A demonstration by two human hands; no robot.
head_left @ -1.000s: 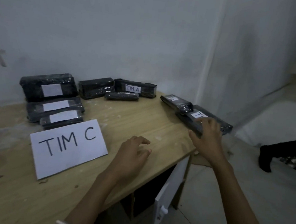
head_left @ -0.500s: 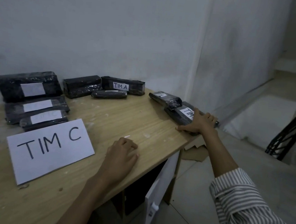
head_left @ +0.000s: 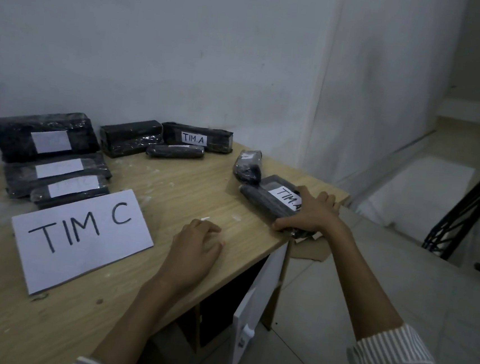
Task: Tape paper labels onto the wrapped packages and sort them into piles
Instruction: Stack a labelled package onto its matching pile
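At the desk edge (head_left: 244,249), right hand (head_left: 309,215) apparently around labelled package (head_left: 266,199).

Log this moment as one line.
right hand: grips flat black plastic-wrapped package, white label on top, at edge of light wooden table | left hand: rests loosely curled on table, holds nothing

The sheet (head_left: 81,237) reads "TIM C", the rear package (head_left: 219,141) "TIM.A".

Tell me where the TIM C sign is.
Head view, left side: the TIM C sign lies on the table, in front of the labelled packages, left of the left hand.
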